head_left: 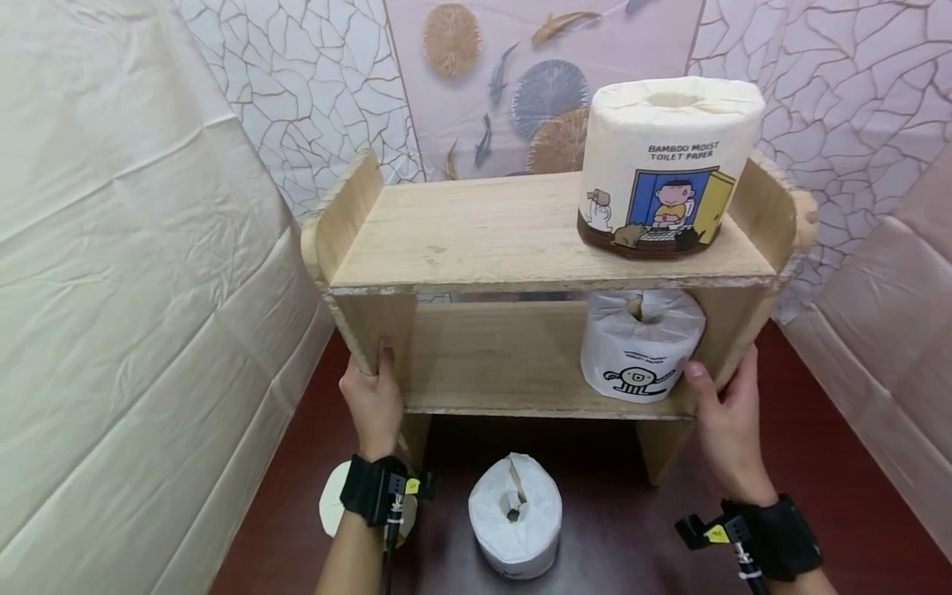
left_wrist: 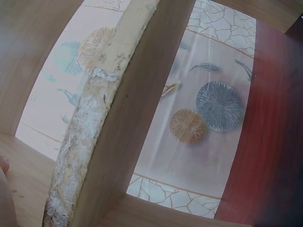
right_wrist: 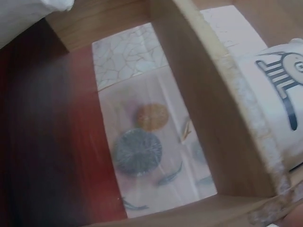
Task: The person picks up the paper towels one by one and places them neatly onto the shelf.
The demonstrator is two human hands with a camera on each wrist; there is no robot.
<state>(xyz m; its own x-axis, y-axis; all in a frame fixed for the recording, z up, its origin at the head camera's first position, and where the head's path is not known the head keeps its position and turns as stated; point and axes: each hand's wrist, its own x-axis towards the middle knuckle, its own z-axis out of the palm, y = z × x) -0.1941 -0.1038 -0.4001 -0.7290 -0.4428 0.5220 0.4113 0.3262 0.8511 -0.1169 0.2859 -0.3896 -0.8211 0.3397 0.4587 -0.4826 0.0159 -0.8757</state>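
Note:
A two-tier wooden shelf stands before me in the head view. My left hand grips its left side panel, thumb on the inner face. On the right, my right hand holds the other side panel, its thumb close to a white toilet paper roll on the lower board. A larger wrapped roll of bamboo moist toilet paper sits at the right end of the top board. Fingers behind both panels are hidden. The left wrist view shows the lower board's rough front edge.
Another white roll stands on the dark red table in front of the shelf. Partly behind my left wrist is a pale round roll. Cream padded panels flank the table, and a patterned cloth hangs behind.

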